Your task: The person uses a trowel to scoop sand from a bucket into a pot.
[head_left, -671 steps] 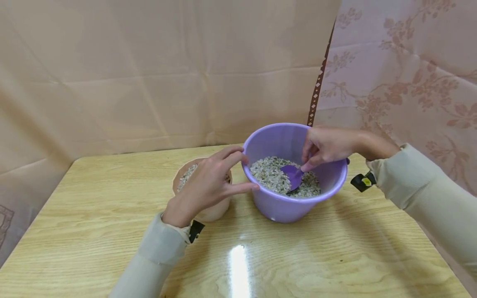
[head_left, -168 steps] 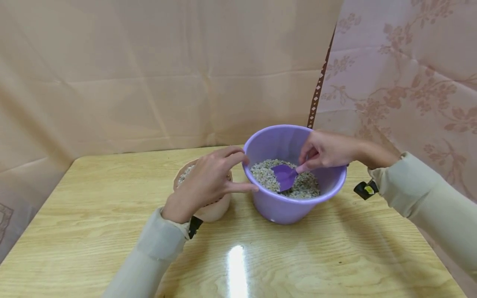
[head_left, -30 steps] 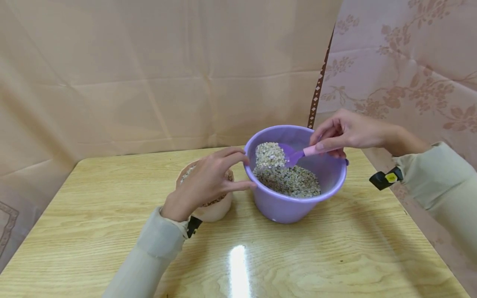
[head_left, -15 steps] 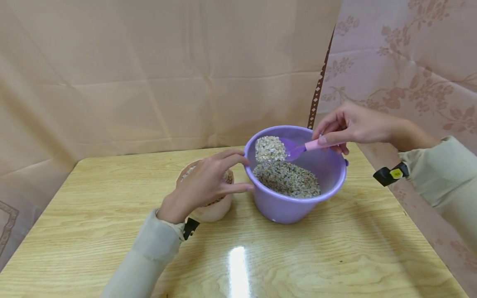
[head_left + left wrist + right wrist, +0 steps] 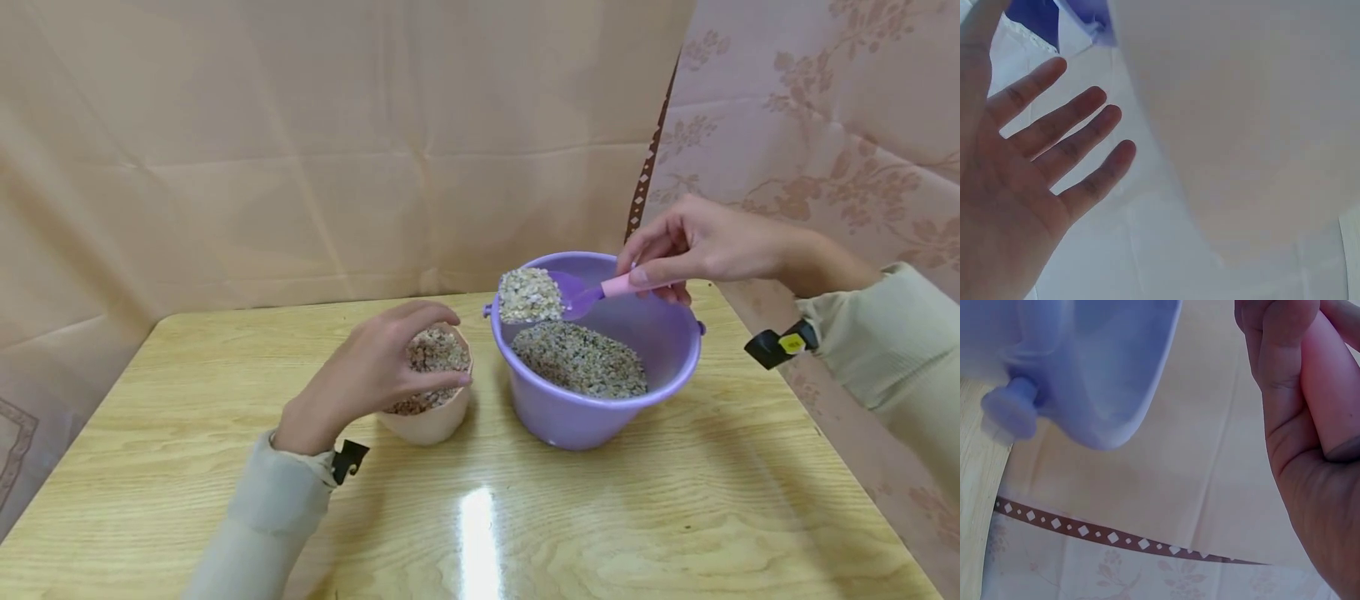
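My right hand [image 5: 647,260] pinches the pink handle [image 5: 617,286] of a purple scoop [image 5: 572,293]. The scoop carries a heap of pale gravel [image 5: 529,295] and hovers over the left rim of the purple bucket [image 5: 600,412], which holds more gravel [image 5: 581,360]. My left hand [image 5: 390,358] arches over a small pink cup [image 5: 429,421] filled with gravel, the thumb at its rim. In the left wrist view the fingers [image 5: 1060,140] are straight and spread beside the cup's wall [image 5: 1241,125]. The right wrist view shows the fingers [image 5: 1285,375] on the handle [image 5: 1329,394] next to the bucket [image 5: 1085,362].
Cup and bucket stand on a glossy wooden table [image 5: 600,517] whose right edge is near the bucket. Beige cloth [image 5: 300,150] hangs behind, and a flowered pink curtain [image 5: 825,125] hangs on the right.
The right hand lifted the loaded scoop out of the bucket's gravel and carried it left to the rim. The left hand drew back from the bucket's rim onto the cup.
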The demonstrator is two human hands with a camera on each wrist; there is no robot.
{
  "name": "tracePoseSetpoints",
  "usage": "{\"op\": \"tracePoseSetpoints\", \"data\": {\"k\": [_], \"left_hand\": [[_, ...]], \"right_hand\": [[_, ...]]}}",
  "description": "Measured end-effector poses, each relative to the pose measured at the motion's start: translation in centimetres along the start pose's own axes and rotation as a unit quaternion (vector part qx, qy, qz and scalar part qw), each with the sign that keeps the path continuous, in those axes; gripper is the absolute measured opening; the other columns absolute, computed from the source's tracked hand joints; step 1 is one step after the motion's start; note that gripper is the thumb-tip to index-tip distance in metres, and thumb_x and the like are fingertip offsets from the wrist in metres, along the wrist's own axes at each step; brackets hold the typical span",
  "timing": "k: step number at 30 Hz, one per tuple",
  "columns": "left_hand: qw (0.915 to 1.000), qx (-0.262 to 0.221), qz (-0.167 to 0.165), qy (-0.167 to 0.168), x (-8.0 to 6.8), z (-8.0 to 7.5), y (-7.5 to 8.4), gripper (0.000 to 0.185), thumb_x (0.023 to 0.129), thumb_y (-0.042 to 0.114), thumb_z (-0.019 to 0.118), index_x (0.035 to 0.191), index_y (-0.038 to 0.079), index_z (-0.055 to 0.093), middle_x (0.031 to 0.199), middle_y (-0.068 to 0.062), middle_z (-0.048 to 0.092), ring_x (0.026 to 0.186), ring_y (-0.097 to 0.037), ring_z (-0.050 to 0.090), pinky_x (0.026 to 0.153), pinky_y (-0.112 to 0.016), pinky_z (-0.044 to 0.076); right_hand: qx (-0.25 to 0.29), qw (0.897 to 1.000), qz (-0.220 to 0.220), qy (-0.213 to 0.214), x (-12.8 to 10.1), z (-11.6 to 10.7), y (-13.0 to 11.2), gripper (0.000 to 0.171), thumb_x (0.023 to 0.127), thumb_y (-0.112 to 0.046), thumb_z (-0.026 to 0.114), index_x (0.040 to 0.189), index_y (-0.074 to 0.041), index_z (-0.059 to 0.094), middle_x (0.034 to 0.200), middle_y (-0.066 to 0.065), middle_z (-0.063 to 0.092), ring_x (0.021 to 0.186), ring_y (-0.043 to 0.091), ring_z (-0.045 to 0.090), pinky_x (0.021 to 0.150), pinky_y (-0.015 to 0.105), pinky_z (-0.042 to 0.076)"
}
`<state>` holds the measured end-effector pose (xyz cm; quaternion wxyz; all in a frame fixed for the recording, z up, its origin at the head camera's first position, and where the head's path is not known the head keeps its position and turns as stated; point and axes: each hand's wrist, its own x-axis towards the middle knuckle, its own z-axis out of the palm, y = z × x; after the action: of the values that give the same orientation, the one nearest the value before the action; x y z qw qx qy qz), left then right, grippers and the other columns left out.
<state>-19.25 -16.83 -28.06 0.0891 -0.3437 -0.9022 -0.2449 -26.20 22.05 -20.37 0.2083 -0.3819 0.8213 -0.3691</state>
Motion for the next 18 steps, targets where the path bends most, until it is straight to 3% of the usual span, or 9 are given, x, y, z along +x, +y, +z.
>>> {"op": "tracePoseSetpoints", "data": {"k": [7, 14, 18], "left_hand": [[0.9986, 0.033, -0.027, -0.032, -1.1, -0.4, -1.2, 0.083, 0.065, 0.071, 0.08, 0.13, 0.021, 0.062, 0.139, -0.002, 0.053, 0.126, -0.025, 0.052, 0.1, -0.048, 0.046], [0.9962, 0.045, -0.058, -0.047, -2.4, -1.0, -2.6, 0.09, 0.063, 0.075, 0.078, 0.136, 0.026, 0.06, 0.142, -0.009, 0.052, 0.128, -0.032, 0.051, 0.1, -0.054, 0.045], [0.9939, 0.046, -0.084, -0.055, -3.1, -1.4, -3.2, 0.095, 0.063, 0.075, 0.078, 0.137, 0.02, 0.059, 0.14, -0.007, 0.054, 0.125, -0.031, 0.053, 0.097, -0.054, 0.046]], "right_hand": [[-0.02, 1.0, -0.009, -0.001, 0.9, 0.3, -0.7, 0.014, 0.096, -0.006, 0.065, 0.109, -0.003, 0.071, 0.075, 0.007, 0.071, 0.055, 0.023, 0.064, 0.05, 0.036, 0.055], [-0.007, 1.0, -0.019, -0.007, 2.0, 0.7, -1.6, 0.016, 0.096, -0.006, 0.065, 0.11, 0.001, 0.07, 0.075, 0.009, 0.071, 0.055, 0.023, 0.063, 0.05, 0.036, 0.054], [-0.003, 1.0, -0.015, -0.011, 2.7, 1.1, -2.1, 0.017, 0.097, -0.008, 0.065, 0.11, 0.001, 0.07, 0.075, 0.01, 0.071, 0.055, 0.024, 0.063, 0.05, 0.037, 0.054]]}}
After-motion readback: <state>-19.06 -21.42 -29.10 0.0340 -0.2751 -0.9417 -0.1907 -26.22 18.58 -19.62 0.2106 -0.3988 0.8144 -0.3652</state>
